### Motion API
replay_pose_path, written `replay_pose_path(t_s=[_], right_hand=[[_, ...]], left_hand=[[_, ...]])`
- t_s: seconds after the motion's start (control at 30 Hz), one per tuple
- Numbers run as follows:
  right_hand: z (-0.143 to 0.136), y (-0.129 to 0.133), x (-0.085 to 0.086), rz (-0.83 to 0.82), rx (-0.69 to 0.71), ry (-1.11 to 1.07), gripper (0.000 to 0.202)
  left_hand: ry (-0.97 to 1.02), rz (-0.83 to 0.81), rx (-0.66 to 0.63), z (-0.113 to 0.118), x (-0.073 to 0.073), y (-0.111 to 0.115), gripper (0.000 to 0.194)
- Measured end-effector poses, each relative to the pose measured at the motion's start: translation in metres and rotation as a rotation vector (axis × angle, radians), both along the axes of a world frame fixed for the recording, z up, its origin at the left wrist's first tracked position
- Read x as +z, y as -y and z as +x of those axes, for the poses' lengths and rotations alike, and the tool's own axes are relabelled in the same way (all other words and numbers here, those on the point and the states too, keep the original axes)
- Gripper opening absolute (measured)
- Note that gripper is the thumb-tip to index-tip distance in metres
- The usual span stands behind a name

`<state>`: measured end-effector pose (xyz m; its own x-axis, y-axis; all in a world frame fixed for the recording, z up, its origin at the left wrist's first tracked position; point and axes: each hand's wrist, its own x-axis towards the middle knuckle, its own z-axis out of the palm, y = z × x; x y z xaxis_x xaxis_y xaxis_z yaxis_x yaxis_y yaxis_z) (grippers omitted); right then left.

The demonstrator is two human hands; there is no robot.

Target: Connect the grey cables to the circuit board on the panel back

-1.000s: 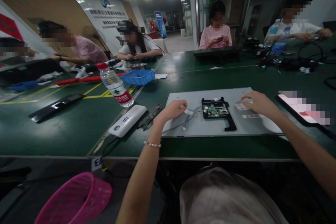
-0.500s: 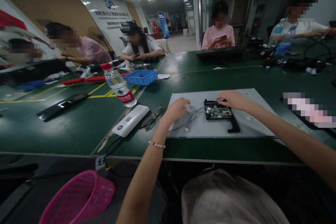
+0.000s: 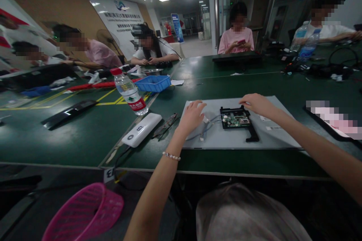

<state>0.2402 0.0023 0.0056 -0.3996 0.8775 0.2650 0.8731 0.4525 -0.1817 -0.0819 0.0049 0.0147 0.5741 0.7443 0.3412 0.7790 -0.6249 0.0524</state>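
A flat grey panel (image 3: 210, 141) lies on the green table before me. On it sits a black bracket (image 3: 252, 132) carrying a green circuit board (image 3: 236, 119). Thin cables (image 3: 207, 124) run leftward from the board, with a small white connector (image 3: 201, 139) at one end. My left hand (image 3: 194, 115) hovers over the panel's left side by the cables, fingers stretched and apart. At the bracket's upper right corner is my right hand (image 3: 256, 103), its fingers bent together; whatever is between the fingertips is hidden.
To the left are glasses (image 3: 166, 125), a white power bank (image 3: 143, 130), a water bottle (image 3: 131, 96), a blue tray (image 3: 154, 84) and a dark curved object (image 3: 69, 115). A phone (image 3: 333, 120) lies right. A pink basket (image 3: 85, 211) stands below the table edge. Several people sit around.
My left hand's fingers have spread and lifted from beside the cables. My right hand has shifted slightly right, uncovering more of the bracket's top edge. The bracket has stayed in place.
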Motion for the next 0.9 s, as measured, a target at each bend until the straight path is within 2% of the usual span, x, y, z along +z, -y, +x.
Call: replay_pose_path(t_s=[0.07, 0.17, 0.3, 0.47, 0.63, 0.9], right_hand=[[0.012, 0.002, -0.002, 0.015, -0.043, -0.011, 0.031], [0.031, 0.006, -0.011, -0.030, -0.036, -0.026, 0.031], [0.050, 0.014, -0.022, -0.105, -0.033, -0.116, 0.033], [0.059, 0.023, -0.018, -0.100, -0.067, -0.210, 0.037], [0.058, 0.025, -0.016, -0.084, -0.065, -0.227, 0.034], [0.052, 0.028, -0.016, -0.120, -0.042, -0.244, 0.033]], left_hand=[[0.029, -0.006, -0.024, 0.002, 0.000, 0.001, 0.038], [0.062, -0.038, -0.094, 0.006, 0.000, 0.002, 0.039], [0.069, -0.099, -0.158, 0.009, 0.000, 0.008, 0.052], [0.052, -0.193, -0.201, 0.009, 0.001, 0.010, 0.069], [0.101, -0.304, -0.202, 0.009, 0.002, 0.006, 0.049], [0.174, -0.347, -0.213, 0.007, 0.006, 0.004, 0.046]])
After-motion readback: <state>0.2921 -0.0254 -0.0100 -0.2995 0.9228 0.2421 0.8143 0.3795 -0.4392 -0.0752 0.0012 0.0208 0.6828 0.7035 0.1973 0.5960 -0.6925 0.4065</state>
